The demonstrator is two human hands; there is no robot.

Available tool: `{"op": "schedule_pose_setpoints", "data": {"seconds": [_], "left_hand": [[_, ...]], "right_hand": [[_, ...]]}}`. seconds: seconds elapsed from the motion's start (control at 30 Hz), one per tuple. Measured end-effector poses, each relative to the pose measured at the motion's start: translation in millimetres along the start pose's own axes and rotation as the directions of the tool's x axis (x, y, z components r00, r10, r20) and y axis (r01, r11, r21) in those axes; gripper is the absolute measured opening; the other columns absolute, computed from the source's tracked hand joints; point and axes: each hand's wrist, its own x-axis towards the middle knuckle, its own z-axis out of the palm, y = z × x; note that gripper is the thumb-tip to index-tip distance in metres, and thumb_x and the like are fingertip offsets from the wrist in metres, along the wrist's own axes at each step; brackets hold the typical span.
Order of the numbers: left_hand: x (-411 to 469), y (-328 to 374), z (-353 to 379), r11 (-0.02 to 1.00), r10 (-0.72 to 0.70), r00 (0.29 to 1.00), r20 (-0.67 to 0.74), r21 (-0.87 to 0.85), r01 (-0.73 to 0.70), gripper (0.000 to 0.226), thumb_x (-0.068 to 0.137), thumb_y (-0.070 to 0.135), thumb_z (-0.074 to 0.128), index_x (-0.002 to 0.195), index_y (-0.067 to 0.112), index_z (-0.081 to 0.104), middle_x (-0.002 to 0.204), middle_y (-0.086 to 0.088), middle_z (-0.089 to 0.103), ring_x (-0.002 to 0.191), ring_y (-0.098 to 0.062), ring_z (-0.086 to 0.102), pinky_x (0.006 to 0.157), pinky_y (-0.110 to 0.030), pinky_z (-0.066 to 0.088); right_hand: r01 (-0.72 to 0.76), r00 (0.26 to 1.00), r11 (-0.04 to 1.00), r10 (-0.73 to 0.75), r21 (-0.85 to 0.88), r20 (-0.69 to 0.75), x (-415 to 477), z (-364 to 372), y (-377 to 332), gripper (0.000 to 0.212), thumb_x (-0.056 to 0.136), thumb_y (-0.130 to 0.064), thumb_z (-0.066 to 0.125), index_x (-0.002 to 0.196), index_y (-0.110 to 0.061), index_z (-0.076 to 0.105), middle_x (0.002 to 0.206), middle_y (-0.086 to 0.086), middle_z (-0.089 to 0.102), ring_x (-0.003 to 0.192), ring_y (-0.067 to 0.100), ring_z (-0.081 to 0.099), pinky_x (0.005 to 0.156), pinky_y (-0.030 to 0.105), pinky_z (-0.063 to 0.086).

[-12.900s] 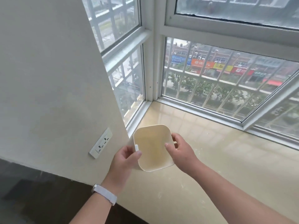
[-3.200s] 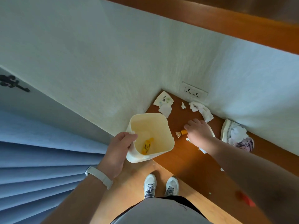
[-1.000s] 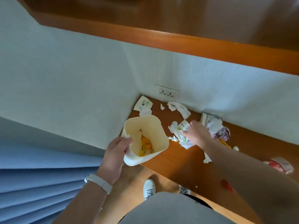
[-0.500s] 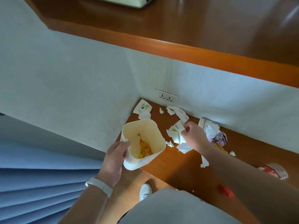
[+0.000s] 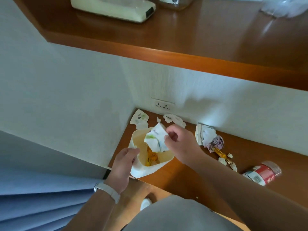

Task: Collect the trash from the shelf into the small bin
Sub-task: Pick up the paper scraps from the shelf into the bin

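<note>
Left hand grips the bin by its rim at the shelf edge. Right hand pinches a crumpled wrapper directly over the bin's mouth. More scraps and a bottle lie on the shelf.

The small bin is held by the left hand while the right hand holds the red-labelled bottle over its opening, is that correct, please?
Not quite: in the head view the left hand does hold the small bin, but the right hand holds crumpled white paper over its opening; the red-labelled bottle lies on the shelf, untouched.
</note>
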Motion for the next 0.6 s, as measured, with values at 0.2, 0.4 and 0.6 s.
{"op": "schedule_pose_setpoints", "data": {"seconds": [0.2, 0.4, 0.6], "left_hand": [[5.7, -0.4, -2.1, 1.000, -0.003, 0.999, 0.052, 0.013, 0.003, 0.012, 0.094, 0.025, 0.064, 0.089, 0.014, 0.063, 0.084, -0.006, 0.064, 0.087, -0.024, 0.061, 0.078, -0.032, 0.047], [8.6, 4.3, 9.1, 0.998, -0.032, 0.998, 0.056, 0.047, 0.029, 0.018, 0.092, 0.032, 0.066, 0.101, 0.016, 0.066, 0.107, -0.015, 0.069, 0.105, -0.031, 0.065, 0.095, -0.041, 0.052], [7.3, 14.1, 27.7, 1.000, -0.008, 0.994, 0.109, 0.021, 0.006, 0.013, 0.095, 0.027, 0.064, 0.099, 0.015, 0.064, 0.097, -0.009, 0.070, 0.095, -0.024, 0.065, 0.077, -0.028, 0.050]], "right_hand": [[-0.002, 0.996, 0.996, 0.010, -0.089, 0.094, -6.6, 21.8, 6.1, 0.013, 0.095, -0.024, 0.058, 0.107, -0.024, 0.063, 0.087, -0.016, 0.059, 0.079, 0.002, 0.057, 0.067, 0.016, 0.044], [0.061, 0.995, 0.993, -0.052, -0.098, 0.090, -3.3, 1.3, 17.6, 0.013, 0.095, -0.025, 0.060, 0.107, -0.024, 0.065, 0.093, -0.017, 0.062, 0.086, 0.001, 0.059, 0.076, 0.019, 0.049], [-0.217, 0.973, 0.957, 0.195, -0.195, -0.125, 15.3, -46.9, 89.7, 0.020, 0.093, -0.029, 0.054, 0.111, -0.026, 0.061, 0.102, -0.010, 0.064, 0.090, 0.009, 0.061, 0.083, 0.034, 0.054]]}}
